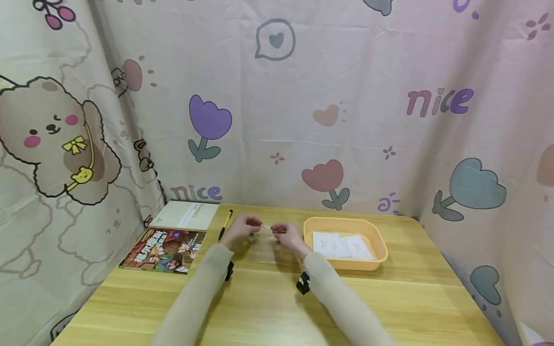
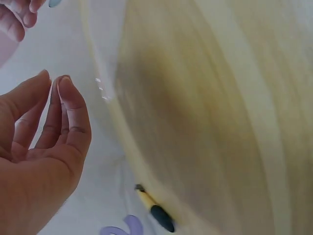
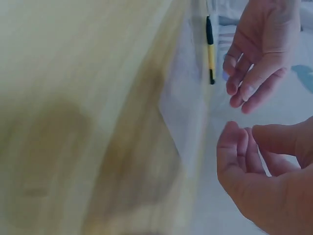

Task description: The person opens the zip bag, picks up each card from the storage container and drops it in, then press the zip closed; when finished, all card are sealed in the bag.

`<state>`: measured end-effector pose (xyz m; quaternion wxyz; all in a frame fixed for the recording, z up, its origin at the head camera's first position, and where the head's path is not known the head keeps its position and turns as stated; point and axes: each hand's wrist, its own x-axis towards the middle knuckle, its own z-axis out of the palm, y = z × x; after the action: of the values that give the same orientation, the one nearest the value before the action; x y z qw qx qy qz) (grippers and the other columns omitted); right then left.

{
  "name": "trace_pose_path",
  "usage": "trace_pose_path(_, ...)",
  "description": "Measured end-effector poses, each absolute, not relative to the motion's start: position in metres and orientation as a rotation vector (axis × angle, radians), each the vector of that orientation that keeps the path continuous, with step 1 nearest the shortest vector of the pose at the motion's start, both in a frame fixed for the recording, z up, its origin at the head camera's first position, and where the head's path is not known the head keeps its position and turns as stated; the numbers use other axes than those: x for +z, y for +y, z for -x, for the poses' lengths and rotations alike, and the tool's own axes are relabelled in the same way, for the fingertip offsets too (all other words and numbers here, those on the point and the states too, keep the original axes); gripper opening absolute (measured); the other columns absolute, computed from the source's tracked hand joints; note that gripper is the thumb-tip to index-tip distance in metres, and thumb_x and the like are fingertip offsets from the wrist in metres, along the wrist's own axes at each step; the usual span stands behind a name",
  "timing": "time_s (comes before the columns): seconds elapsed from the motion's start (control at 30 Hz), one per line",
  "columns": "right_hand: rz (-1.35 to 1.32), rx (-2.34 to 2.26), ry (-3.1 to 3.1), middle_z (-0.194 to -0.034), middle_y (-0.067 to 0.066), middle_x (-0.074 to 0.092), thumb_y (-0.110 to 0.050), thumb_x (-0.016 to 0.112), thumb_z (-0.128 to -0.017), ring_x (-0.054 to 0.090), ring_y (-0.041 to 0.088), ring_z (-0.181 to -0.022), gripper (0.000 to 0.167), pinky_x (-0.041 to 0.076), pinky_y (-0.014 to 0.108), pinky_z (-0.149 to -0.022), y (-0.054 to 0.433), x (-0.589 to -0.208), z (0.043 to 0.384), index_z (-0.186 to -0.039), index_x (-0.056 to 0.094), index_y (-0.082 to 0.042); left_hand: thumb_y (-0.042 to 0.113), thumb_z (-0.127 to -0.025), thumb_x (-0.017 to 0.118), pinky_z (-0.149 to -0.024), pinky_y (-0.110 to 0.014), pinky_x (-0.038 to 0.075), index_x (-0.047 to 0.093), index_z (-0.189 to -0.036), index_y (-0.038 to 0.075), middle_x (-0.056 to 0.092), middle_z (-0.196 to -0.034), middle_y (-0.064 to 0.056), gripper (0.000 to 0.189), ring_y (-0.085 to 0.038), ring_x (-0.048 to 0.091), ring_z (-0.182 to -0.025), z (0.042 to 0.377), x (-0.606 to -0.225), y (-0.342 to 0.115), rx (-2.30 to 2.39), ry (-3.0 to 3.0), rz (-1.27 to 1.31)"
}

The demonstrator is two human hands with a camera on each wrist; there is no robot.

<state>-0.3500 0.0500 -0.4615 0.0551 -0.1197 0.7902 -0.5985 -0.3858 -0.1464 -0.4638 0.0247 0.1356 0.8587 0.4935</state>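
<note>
Above the back middle of the table, both hands are held close together with fingers loosely bent. The left hand (image 1: 244, 228) has its thumb tip near the index fingertip, and nothing shows between them in the left wrist view. Facing it is the right hand (image 1: 289, 236), its thumb tip close against the fingers, also with nothing visible in its grasp. Beneath them a clear plastic sheet or bag (image 3: 183, 93) lies flat on the table, see-through, with small glints (image 2: 101, 89) along one edge. A yellow and black pen (image 1: 225, 225) lies just left of the left hand.
A yellow plastic tray (image 1: 383, 252) with several white printed packets (image 1: 326, 244) stands right of the right hand. At the back left lie a pale notebook (image 1: 173, 214) and a colourful comic-style book (image 1: 162, 250). A patterned curtain (image 1: 277, 105) hangs behind the table.
</note>
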Motion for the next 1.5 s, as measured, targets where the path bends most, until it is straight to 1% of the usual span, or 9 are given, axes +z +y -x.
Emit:
trace_pose_path(0.23,0.21,-1.754,2.597,-0.115,0.024,0.067,0.012,0.049,-0.082,0.064,0.029,-0.102,0.039,0.054,0.03,-0.081,0.038,-0.475,0.363,-0.116,0.067,0.005,-0.003,-0.088,0.064,-0.077,-0.039,0.058,0.066,-0.114,-0.007,0.067,-0.11,-0.022,0.027,-0.032,0.065,-0.089,0.392,-0.471,-0.148,1.579,2.618,-0.207)
trace_pose_path(0.5,0.12,-1.78,2.537,-0.127,0.019,0.064,0.015,0.044,-0.079,0.057,0.024,-0.095,0.05,0.041,0.019,-0.065,0.041,-0.484,0.374,-0.122,0.066,0.002,-0.003,-0.086,0.065,-0.071,-0.033,0.056,0.065,-0.12,-0.004,0.063,-0.124,-0.021,0.034,-0.023,0.064,-0.089,0.398,-0.478,-0.152,1.528,2.647,-0.172)
trace_pose_path(0.6,0.136,-1.739,2.537,-0.13,0.02,0.062,0.016,0.046,-0.076,0.057,0.026,-0.101,0.054,0.044,0.023,-0.069,0.043,-0.486,0.376,-0.126,0.063,0.001,-0.004,-0.083,0.066,-0.071,-0.03,0.055,0.065,-0.121,-0.001,0.062,-0.127,-0.02,0.038,-0.025,0.063,-0.095,0.4,-0.48,-0.152,1.482,2.663,-0.165)
trace_pose_path(0.73,0.158,-1.644,2.59,-0.129,0.019,0.062,0.016,0.049,-0.075,0.057,0.029,-0.111,0.056,0.051,0.034,-0.085,0.044,-0.489,0.377,-0.127,0.063,-0.002,-0.006,-0.079,0.068,-0.074,-0.03,0.056,0.065,-0.121,-0.001,0.064,-0.124,-0.018,0.042,-0.027,0.061,-0.104,0.403,-0.483,-0.151,1.376,2.705,-0.229)
trace_pose_path(0.9,0.182,-1.606,2.637,-0.121,0.017,0.065,0.013,0.055,-0.078,0.06,0.031,-0.112,0.049,0.051,0.042,-0.096,0.041,-0.491,0.375,-0.124,0.064,-0.001,-0.008,-0.076,0.07,-0.08,-0.032,0.053,0.068,-0.114,0.0,0.067,-0.106,-0.013,0.039,-0.024,0.059,-0.096,0.406,-0.484,-0.15,1.263,2.749,-0.299)
trace_pose_path(1.1,0.245,-1.541,2.707,-0.111,0.018,0.069,0.008,0.064,-0.08,0.063,0.03,-0.107,0.041,0.052,0.043,-0.097,0.042,-0.488,0.373,-0.121,0.064,0.004,-0.006,-0.076,0.071,-0.077,-0.031,0.052,0.073,-0.101,0.001,0.069,-0.091,-0.008,0.025,-0.018,0.059,-0.083,0.403,-0.482,-0.152,1.18,2.757,-0.364)
trace_pose_path(1.3,0.376,-1.298,2.831,-0.097,0.011,0.073,0.0,0.069,-0.084,0.065,0.023,-0.093,0.022,0.055,0.037,-0.085,0.045,-0.486,0.371,-0.105,0.074,-0.001,-0.004,-0.079,0.073,-0.059,-0.023,0.047,0.076,-0.092,0.005,0.072,-0.087,-0.004,0.016,-0.014,0.056,-0.072,0.4,-0.478,-0.156,1.181,2.684,-0.335)
trace_pose_path(1.43,0.424,-1.239,2.86,-0.086,0.007,0.072,-0.002,0.07,-0.084,0.062,0.015,-0.081,0.011,0.053,0.031,-0.076,0.047,-0.488,0.372,-0.093,0.076,-0.004,-0.003,-0.08,0.073,-0.057,-0.021,0.046,0.076,-0.092,0.005,0.073,-0.086,-0.004,0.014,-0.011,0.055,-0.068,0.401,-0.479,-0.16,1.188,2.645,-0.385)
trace_pose_path(1.5,0.444,-1.244,2.854,-0.084,0.006,0.072,-0.003,0.07,-0.085,0.061,0.014,-0.079,0.008,0.053,0.03,-0.076,0.048,-0.49,0.373,-0.09,0.076,-0.005,-0.003,-0.079,0.073,-0.058,-0.021,0.046,0.075,-0.093,0.001,0.074,-0.087,-0.007,0.014,-0.011,0.055,-0.067,0.401,-0.48,-0.163,1.207,2.615,-0.448)
